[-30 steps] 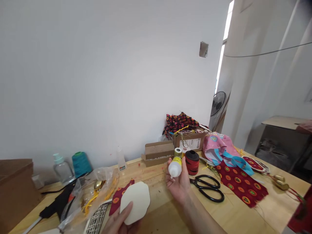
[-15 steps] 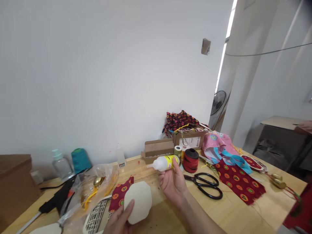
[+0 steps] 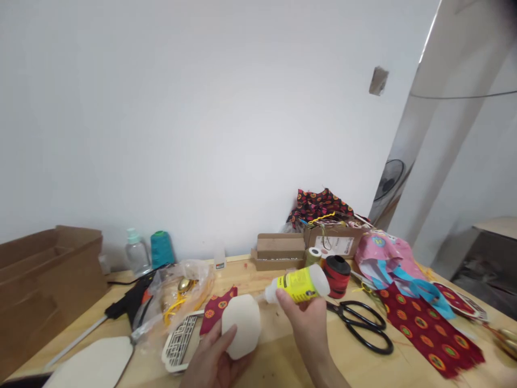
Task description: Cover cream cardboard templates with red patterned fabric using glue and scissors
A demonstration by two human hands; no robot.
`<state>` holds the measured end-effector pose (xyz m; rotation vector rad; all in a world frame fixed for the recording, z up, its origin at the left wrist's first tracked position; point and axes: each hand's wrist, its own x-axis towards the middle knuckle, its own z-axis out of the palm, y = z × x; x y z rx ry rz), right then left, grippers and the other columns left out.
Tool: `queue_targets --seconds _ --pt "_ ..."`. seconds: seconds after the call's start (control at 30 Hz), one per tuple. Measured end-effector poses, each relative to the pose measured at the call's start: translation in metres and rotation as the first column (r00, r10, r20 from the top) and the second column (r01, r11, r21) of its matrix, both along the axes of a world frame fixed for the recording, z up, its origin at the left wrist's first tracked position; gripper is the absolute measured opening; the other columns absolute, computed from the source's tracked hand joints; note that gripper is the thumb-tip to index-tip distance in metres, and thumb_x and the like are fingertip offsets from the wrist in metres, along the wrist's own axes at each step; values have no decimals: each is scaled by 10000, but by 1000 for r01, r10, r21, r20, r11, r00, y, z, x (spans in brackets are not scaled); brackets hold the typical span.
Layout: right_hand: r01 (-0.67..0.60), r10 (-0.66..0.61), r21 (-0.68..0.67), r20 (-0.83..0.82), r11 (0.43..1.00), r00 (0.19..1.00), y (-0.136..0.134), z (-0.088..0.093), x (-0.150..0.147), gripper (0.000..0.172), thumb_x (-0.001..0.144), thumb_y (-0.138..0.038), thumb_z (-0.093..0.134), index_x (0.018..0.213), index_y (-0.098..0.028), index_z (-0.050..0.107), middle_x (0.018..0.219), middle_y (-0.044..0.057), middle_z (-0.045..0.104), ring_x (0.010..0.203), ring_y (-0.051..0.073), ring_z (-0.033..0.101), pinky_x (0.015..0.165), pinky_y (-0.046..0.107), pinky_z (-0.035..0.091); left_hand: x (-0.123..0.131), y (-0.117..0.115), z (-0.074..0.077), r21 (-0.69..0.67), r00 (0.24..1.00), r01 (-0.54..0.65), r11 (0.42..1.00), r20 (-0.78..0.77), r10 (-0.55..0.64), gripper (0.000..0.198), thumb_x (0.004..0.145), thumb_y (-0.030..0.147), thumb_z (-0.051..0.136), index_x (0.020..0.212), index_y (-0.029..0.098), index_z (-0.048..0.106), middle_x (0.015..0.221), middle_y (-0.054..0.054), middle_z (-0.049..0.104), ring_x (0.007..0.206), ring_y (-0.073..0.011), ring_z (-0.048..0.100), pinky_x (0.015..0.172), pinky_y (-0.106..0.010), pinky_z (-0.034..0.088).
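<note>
My left hand (image 3: 220,350) pinches a flat cream-coloured panel with rounded, notched corners (image 3: 242,326), thumb on its face. In my right hand (image 3: 305,323) is a glue bottle (image 3: 301,283) with a yellow label, held tilted, its nozzle towards the panel and apart from it. Behind the panel lies a scrap of dark red patterned fabric (image 3: 217,310). A lattice-cut frame (image 3: 180,342) rests left of my left hand. Black-handled scissors (image 3: 363,323) lie right of my right hand, and a red and black thread spool (image 3: 336,275) stands just behind the bottle.
At the left are a cardboard box (image 3: 52,291), a black glue gun (image 3: 129,302) and a plastic bag (image 3: 194,280). Small boxes (image 3: 280,250) stand along the wall. Red patterned cloth (image 3: 432,328) and pink fabric (image 3: 383,253) cover part of the right side.
The view has turned left. My right hand has shifted its grip and turned the glue bottle, so its base now points up to the right. My left hand still holds the panel.
</note>
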<state>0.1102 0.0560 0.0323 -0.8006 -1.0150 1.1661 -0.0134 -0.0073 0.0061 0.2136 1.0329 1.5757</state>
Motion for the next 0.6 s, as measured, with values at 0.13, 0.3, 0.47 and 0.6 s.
queue_targets --seconds 0.13,0.3,0.47,0.6 --pt "117 -144 116 267 986 953 -3 -3 -1 326 511 -342 732 742 -144 614 684 83 683 630 239 634 589 329 522 2 -1 1 -25 1000 13 1000 0 -13 705 634 96 643 1264 154 331 842 -88 668 743 -232 631 659 -382 516" --pt "23 -67 123 367 992 928 3 -1 1 255 544 -336 706 689 -145 619 676 96 687 623 245 638 585 336 520 1 -1 -1 -9 999 41 999 11 -41 627 675 122 610 1244 147 348 869 -100 660 759 -237 627 670 -400 511" --pt "21 -44 83 281 996 959 6 1 6 292 550 -345 710 704 -113 623 711 120 695 649 250 640 599 335 515 -1 -2 1 -11 996 80 997 32 -79 610 688 125 603 1241 144 345 892 -109 661 758 -235 630 686 -412 505" --pt "-8 -11 62 301 998 954 9 0 10 305 549 -346 720 709 -106 620 706 116 695 640 247 639 585 329 517 -1 -3 1 -8 992 108 994 71 -107 610 701 133 592 1252 135 328 853 -108 670 766 -244 631 694 -422 500"
